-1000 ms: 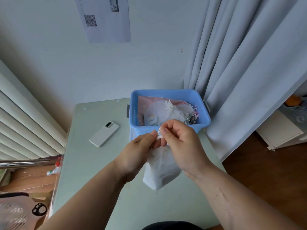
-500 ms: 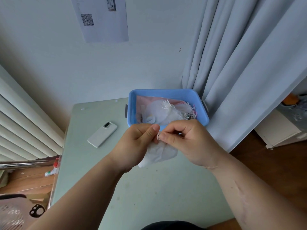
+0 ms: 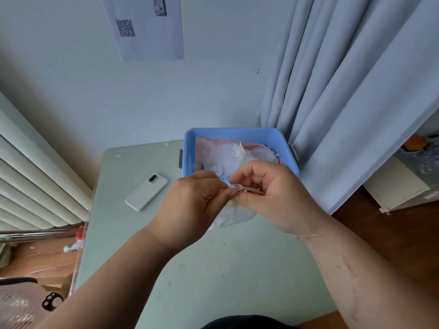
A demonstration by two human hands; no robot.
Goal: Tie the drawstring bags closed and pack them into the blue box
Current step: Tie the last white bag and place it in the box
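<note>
1. Left hand and right hand, just in front of blue box: fingers curled, both pinching the drawstring.
2. White bag hangs below the hands, near the box's front wall.
3. Tied bags lie inside the box.

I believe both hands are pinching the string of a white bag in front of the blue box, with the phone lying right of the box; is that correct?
Not quite: the head view shows the phone left of the box, not right. The rest holds: the left hand and right hand pinch the string of the white bag.
</note>
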